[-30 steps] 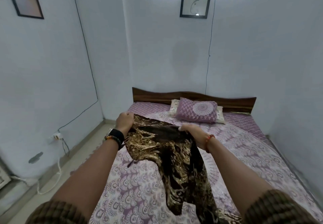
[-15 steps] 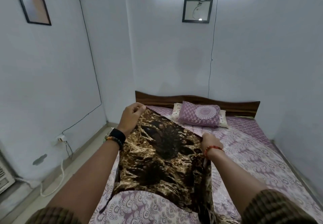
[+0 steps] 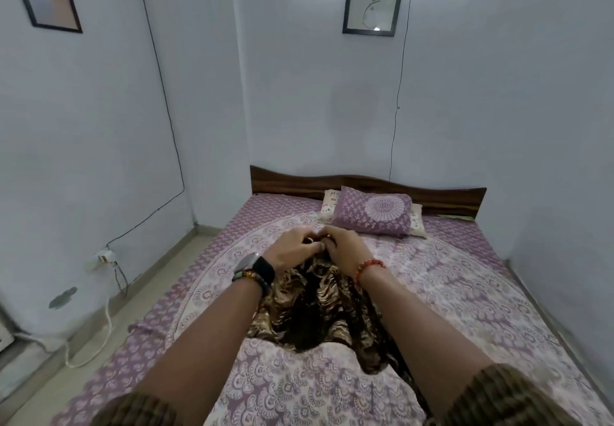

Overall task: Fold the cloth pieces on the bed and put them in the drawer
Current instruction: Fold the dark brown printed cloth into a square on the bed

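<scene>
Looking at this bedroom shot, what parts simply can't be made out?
- Head view: the top edge of the brown patterned cloth is hidden under the left hand and right hand.
- Its lower right part runs behind the right forearm.
- No drawer appears anywhere in the frame.
- Writing on the white pillow is too small, half covered by the purple pillow.

Head view looks forward-down, close over bed (image 3: pixel 465 292).

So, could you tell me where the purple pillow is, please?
The purple pillow lies at the bed's far end, right of centre, against the wooden headboard, just beyond both hands.
</scene>
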